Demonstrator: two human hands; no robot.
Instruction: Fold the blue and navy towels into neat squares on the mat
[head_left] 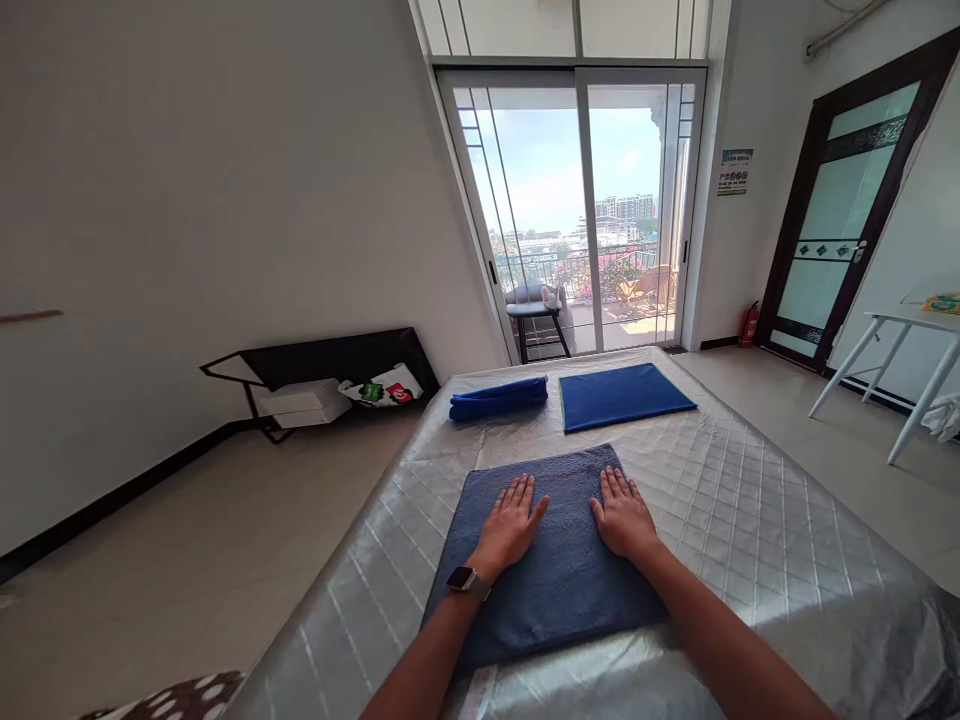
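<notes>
Right up close, we had the grey-blue towel [566,590] laid out flat, its near edge lying across the quilted silver mattress [720,510] underneath! By our reckoning the step in hand was pressing and smoothing, and a soft, padded base like that called for a light, even touch: too hard a push could have dragged the cloth into ripples or skewed its corners. Better, we judged, to work from the middle outward with equal weight on both sides.

And the hands, what about the hands? Our left hand [510,525], wristwatch [461,578] on its wrist, rested palm down on the towel's left half, thumb stuck out towards the middle, fingers stretched and close together. Our right hand [624,515] matched it at the towel's right edge, palm down, thumb spread inward, fingers straight. No pinch, no curl, nothing clamped: both simply lay on the fabric, with bare towel between them. Level pressure there, we felt, would have kept that right edge from creeping.

Just past our fingertips came the towel's far edge, looking fairly straight. Beyond it, to the left, sat a rolled blue cloth [499,398]; beyond it to the right, a flat blue cloth [626,396] with a thin green border, both apart from the towel!
</notes>
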